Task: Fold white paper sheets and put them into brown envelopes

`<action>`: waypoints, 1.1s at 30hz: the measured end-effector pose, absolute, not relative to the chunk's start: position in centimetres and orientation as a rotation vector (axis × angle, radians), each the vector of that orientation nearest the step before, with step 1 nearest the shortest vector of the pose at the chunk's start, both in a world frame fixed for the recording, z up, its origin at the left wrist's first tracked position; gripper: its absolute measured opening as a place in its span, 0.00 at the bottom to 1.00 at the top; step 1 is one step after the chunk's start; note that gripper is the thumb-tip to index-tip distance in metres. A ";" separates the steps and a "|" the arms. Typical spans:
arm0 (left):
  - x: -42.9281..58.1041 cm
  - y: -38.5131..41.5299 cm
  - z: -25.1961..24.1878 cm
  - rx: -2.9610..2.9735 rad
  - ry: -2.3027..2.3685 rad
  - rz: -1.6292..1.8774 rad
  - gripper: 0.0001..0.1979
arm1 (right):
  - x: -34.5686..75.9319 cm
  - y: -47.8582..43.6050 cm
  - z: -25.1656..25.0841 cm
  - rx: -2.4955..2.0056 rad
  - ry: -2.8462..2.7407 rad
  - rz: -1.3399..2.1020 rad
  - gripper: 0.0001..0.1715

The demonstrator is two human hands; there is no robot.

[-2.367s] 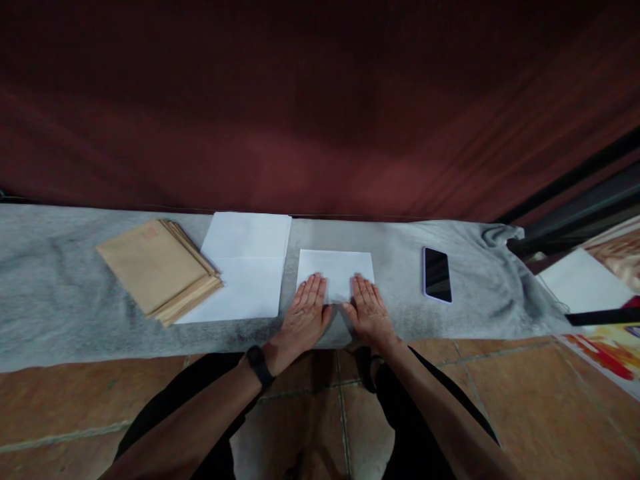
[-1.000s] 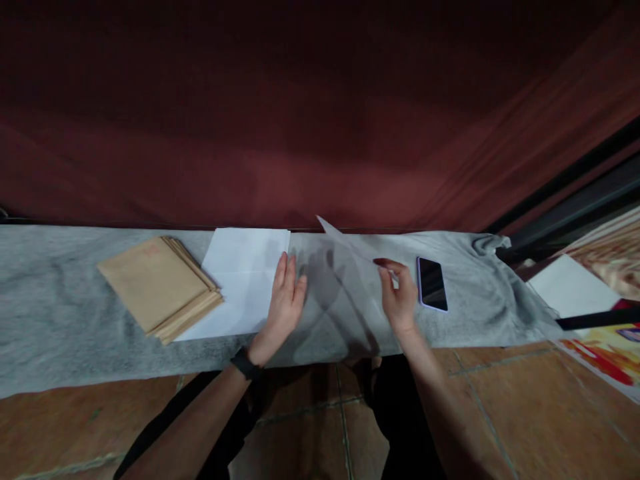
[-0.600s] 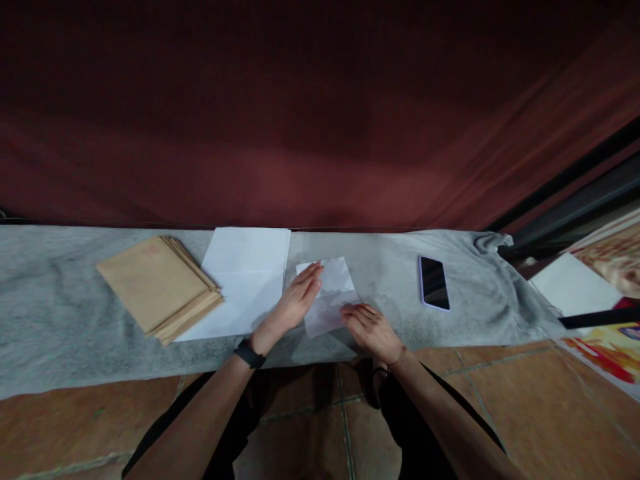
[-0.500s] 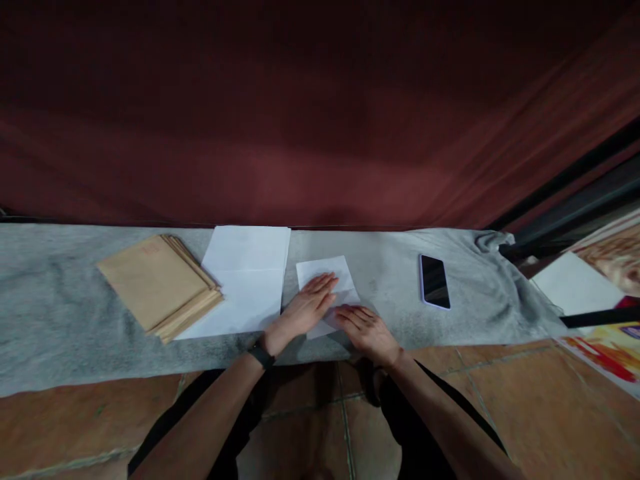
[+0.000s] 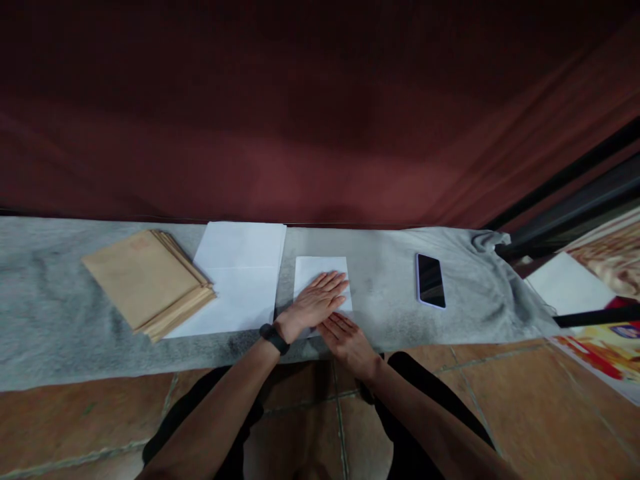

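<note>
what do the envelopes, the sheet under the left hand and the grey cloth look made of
Envelopes: probably kraft paper, matte, given the tan colour and thin stacked edges. Sheet: apparently plain white paper, thin, straight-edged, without gloss. Cloth: soft fabric, perhaps plush, from its mottled surface and wrinkles; fibre unclear.

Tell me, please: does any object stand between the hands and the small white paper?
Nothing visible does: the left hand lies on the small white paper, the right hand at its near edge. The phone lies apart.
</note>
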State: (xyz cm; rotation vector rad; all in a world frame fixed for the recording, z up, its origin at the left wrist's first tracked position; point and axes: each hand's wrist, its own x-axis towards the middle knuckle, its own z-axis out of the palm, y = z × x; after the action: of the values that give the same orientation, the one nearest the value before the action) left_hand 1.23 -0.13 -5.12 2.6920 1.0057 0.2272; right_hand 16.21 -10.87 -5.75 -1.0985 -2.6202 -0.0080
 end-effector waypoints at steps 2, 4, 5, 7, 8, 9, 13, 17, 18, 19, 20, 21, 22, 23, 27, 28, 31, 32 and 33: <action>1.1 0.0 -5.1 2.712 1.014 0.236 0.26 | 16.2 -10.8 -5.7 -1.083 -2.624 -0.014 0.23; 1.1 0.2 -5.2 2.730 1.041 0.250 0.27 | 16.3 -10.8 -5.5 -1.061 -2.624 -0.021 0.22; 1.0 0.4 -5.2 2.735 1.062 0.254 0.27 | 16.4 -10.8 -5.4 -1.055 -2.623 -0.024 0.23; 0.8 0.8 -5.3 2.738 1.118 0.258 0.28 | 16.5 -10.8 -5.4 -1.051 -2.625 -0.028 0.23; 0.6 1.1 -5.3 2.733 1.158 0.261 0.28 | 16.5 -10.9 -5.4 -1.051 -2.627 -0.030 0.23; 0.3 1.3 -5.4 2.726 1.203 0.266 0.28 | 16.6 -10.9 -5.4 -1.054 -2.629 -0.028 0.23; -1.1 2.3 -5.5 2.679 1.380 0.297 0.29 | 16.5 -11.1 -5.4 -1.091 -2.608 0.015 0.23; -2.5 2.2 -5.3 2.603 1.508 0.328 0.29 | 16.4 -11.2 -4.9 -1.094 -2.564 0.099 0.22; -2.7 1.9 -5.1 2.598 1.503 0.339 0.29 | 16.5 -11.2 -4.6 -1.087 -2.549 0.133 0.22; -2.8 1.5 -5.0 2.604 1.477 0.352 0.29 | 16.6 -11.1 -4.2 -1.086 -2.526 0.173 0.21; -2.8 1.0 -4.8 2.620 1.432 0.365 0.29 | 16.8 -10.9 -3.9 -1.092 -2.495 0.221 0.20; -2.8 0.4 -4.7 2.641 1.373 0.375 0.29 | 17.0 -10.5 -3.5 -1.111 -2.454 0.272 0.19; -2.7 -0.2 -4.6 2.662 1.316 0.386 0.28 | 17.3 -10.1 -3.2 -1.143 -2.403 0.320 0.19; -2.5 -0.8 -4.5 2.679 1.264 0.390 0.28 | 17.6 -9.6 -2.9 -1.188 -2.347 0.356 0.19; -1.9 -3.0 -4.6 2.699 1.174 0.322 0.28 | 18.7 -6.9 -2.7 -1.370 -2.194 0.390 0.25; -1.8 -3.4 -4.6 2.699 1.172 0.301 0.28 | 18.8 -6.2 -2.9 -1.391 -2.209 0.389 0.26; -1.6 -4.2 -4.7 2.709 1.168 0.272 0.30 | 18.9 -4.8 -4.0 -1.472 -2.320 0.338 0.28; -1.6 -4.4 -4.7 2.717 1.160 0.274 0.31 | 18.8 -4.5 -4.4 -1.512 -2.352 0.303 0.28; -1.6 -4.7 -4.7 2.728 1.146 0.280 0.31 | 18.7 -4.3 -4.7 -1.555 -2.374 0.265 0.29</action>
State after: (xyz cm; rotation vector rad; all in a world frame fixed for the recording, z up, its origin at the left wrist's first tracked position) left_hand -1.62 -4.67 -4.70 2.7276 1.1465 0.2797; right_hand 18.72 -4.28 -4.69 -1.5553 -2.3735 0.2650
